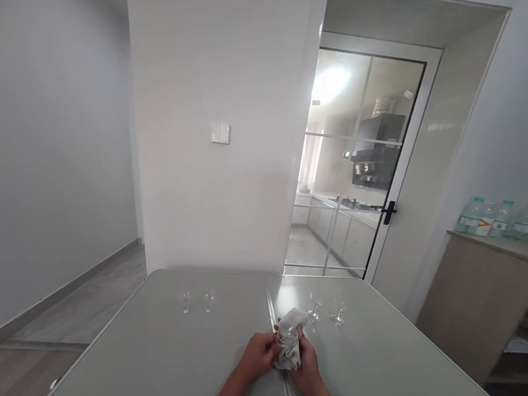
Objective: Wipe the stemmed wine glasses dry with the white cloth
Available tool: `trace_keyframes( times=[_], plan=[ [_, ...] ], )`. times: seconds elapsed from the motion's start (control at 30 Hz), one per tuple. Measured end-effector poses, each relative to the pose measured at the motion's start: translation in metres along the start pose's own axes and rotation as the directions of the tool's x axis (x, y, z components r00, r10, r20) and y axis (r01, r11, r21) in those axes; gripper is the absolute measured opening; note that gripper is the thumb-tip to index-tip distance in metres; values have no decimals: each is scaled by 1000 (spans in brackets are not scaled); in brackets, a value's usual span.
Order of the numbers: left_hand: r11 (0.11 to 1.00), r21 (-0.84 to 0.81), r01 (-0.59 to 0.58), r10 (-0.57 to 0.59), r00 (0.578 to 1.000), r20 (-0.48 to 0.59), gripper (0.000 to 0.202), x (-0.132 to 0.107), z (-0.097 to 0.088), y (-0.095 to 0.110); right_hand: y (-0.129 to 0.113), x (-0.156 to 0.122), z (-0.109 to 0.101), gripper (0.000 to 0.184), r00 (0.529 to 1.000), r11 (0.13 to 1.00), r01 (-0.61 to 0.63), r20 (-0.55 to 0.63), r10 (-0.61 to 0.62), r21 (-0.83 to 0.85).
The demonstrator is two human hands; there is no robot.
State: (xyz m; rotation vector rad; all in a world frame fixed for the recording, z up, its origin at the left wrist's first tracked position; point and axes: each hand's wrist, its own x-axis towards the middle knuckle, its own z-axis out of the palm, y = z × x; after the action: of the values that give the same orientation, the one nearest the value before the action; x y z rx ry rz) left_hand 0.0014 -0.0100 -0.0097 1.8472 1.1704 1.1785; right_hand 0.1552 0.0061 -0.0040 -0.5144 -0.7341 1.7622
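A crumpled white-grey cloth is bunched between both my hands above the table's middle seam. My left hand pinches its left side, with the fingers closed. From the right, my right hand wraps round the cloth, thumb up along its edge. Something clear and shiny shows among the folds, perhaps a glass, but the cloth hides most of it. Just to the right stand two clear stemmed glasses, a nearer one and another. Two more clear glasses, one beside another, stand toward the far left.
The pale grey-green table has a raised metal-looking seam down its middle. A wall with a light switch rises behind it. Beyond is a glass door onto a kitchen. At right, a wooden cabinet carries several plastic bottles.
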Motion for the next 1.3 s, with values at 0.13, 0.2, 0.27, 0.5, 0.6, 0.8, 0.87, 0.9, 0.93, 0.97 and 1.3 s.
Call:
trace_keyframes(
  times=[0.13, 0.2, 0.27, 0.5, 0.6, 0.8, 0.87, 0.9, 0.93, 0.97, 1.3],
  plan=[
    [1000, 5, 9, -9, 998, -58, 54, 2, -1, -2, 1, 2, -5, 44, 999, 999, 14, 33, -15, 32],
    [999, 37, 16, -13, 995, -101, 54, 3, -1, -3, 3, 4, -6, 43, 1000, 999, -4, 16, 3, 34],
    [998, 48, 27, -22, 994, -109, 53, 4, -2, -3, 4, 4, -6, 42, 1000, 1000, -4, -7, 4, 17],
    [996, -33, 78, -81, 990, -116, 50, 3, -3, -1, 0, -2, 5, 39, 994, 986, 104, -21, -107, -129],
    [994, -47, 95, -101, 985, -142, 48, 3, -3, -2, -2, -6, 7, 35, 969, 950, 225, -54, -242, -217],
    [996, -36, 84, -89, 983, -158, 50, 0, -2, 1, -7, -14, 16, 38, 895, 761, 407, 55, -442, -505],
    [997, -39, 73, -79, 984, -160, 49, -1, -2, 2, -14, -13, 20, 42, 862, 602, 463, 172, -476, -651],
    [997, -44, 69, -75, 984, -163, 48, -1, -2, 2, -18, -11, 22, 43, 851, 534, 481, 224, -475, -696],
    [997, -51, 64, -72, 983, -167, 47, -2, -1, 2, -22, -9, 24, 43, 843, 481, 496, 268, -466, -723],
    [996, -60, 60, -70, 983, -172, 46, -2, -1, 2, -27, -5, 26, 43, 837, 445, 511, 307, -453, -736],
    [971, -222, 92, -128, 980, -153, 56, -2, 3, 1, -16, 21, 27, 63, 991, 966, 13, 130, 22, -260]
  ],
)
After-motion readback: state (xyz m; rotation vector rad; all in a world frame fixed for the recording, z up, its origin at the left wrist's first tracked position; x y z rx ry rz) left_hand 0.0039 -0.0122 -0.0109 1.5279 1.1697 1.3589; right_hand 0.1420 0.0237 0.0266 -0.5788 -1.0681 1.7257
